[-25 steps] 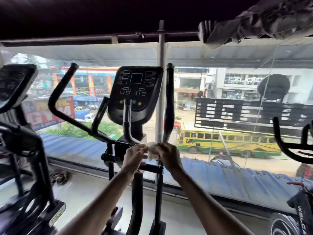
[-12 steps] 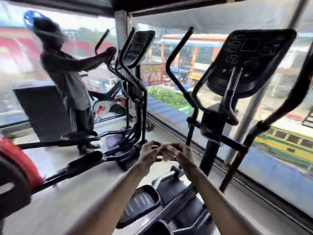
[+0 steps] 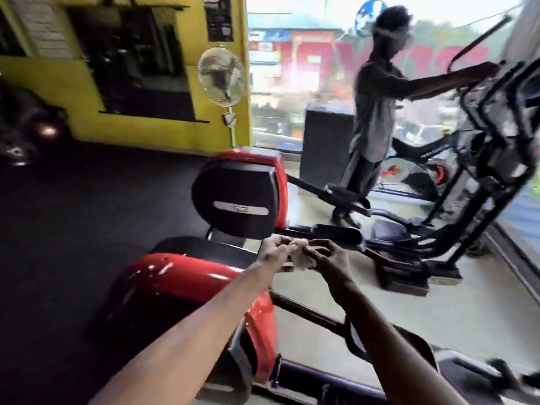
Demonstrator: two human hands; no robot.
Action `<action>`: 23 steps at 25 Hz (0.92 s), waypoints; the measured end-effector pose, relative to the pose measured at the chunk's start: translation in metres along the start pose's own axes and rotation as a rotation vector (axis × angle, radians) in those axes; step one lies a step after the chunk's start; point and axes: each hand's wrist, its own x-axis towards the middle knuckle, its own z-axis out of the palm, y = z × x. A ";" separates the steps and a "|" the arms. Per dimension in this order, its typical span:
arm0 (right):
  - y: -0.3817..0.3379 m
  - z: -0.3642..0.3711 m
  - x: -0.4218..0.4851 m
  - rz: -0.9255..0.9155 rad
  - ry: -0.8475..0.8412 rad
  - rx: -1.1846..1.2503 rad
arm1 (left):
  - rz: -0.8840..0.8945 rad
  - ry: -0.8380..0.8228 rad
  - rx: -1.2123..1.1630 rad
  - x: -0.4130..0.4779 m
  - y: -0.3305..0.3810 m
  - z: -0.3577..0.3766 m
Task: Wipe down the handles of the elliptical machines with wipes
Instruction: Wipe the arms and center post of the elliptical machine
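Both our hands meet at arm's length above the gym floor, the left hand (image 3: 273,254) and the right hand (image 3: 331,258) each pinching a side of a crumpled white wipe (image 3: 302,258). The wipe hangs between them and touches no machine. We read the two-handed hold as a way to spread or refold the cloth to a fresh face before the next pass, though blur hides the finer grip. Under our left forearm sits a red machine housing (image 3: 190,276), with a black seat back (image 3: 236,206) just beyond it. Well apart to the right, an elliptical machine (image 3: 491,159) stands by the window, its curved handle (image 3: 479,36) dark against the glass. A second person (image 3: 377,112) stretches an arm to its upper bars. No handle lies within our reach, so wiping calls first for a step toward a machine.
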 end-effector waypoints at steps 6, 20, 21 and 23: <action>-0.013 0.209 0.017 0.030 -0.349 -0.002 | -0.013 0.376 -0.105 -0.020 -0.001 -0.195; -0.030 0.687 0.059 -0.049 -0.567 -0.213 | -0.063 0.775 -0.178 0.008 -0.005 -0.625; -0.027 0.708 0.068 -0.046 -0.563 -0.226 | -0.074 0.780 -0.196 0.019 -0.006 -0.645; -0.025 0.743 0.087 -0.044 -0.558 -0.238 | -0.095 0.776 -0.242 0.045 -0.009 -0.681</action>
